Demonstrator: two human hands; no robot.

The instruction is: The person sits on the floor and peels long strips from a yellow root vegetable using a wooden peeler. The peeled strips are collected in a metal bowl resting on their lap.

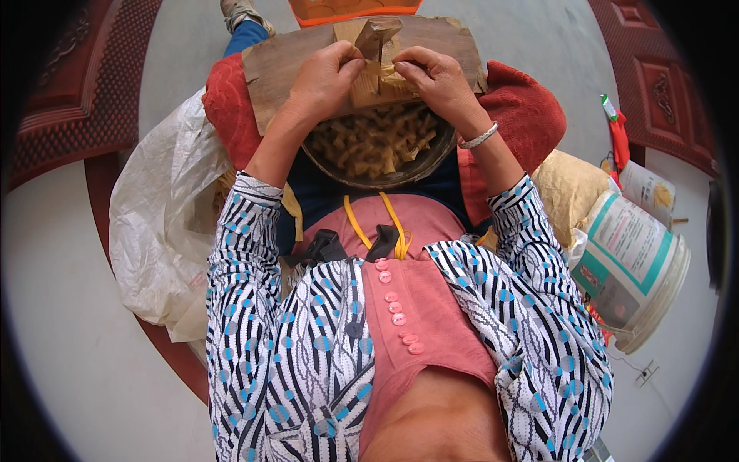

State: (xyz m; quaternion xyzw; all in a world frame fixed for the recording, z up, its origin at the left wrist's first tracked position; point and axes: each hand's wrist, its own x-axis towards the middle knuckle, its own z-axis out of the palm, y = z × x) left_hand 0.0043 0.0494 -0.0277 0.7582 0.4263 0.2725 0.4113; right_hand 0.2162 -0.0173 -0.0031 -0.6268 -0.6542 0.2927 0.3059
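Note:
My left hand (326, 81) pinches one end of a pale yellowish strip (387, 70) between thumb and fingers. The strip's other end is in the pinched fingers of my right hand (439, 81), which wears a bracelet (480, 136) at the wrist. Between the hands a thin upright blade (380, 52) runs under a wooden block (377, 30), and the strip lies across it. Whether the strip is cut through there, I cannot tell. Beneath is a wooden board (288, 60) laid across my lap. A round basin (375, 183) below the board holds many short yellowish pieces (369, 144).
A white woven plastic sack (156, 231) slumps at my left, with a loose yellowish strip (293, 208) near it. On my right are a tan sack (568, 182) and a plastic bucket (629, 265) lying tilted. An orange container (355, 11) is beyond the board. Carved red doors (658, 75) stand either side.

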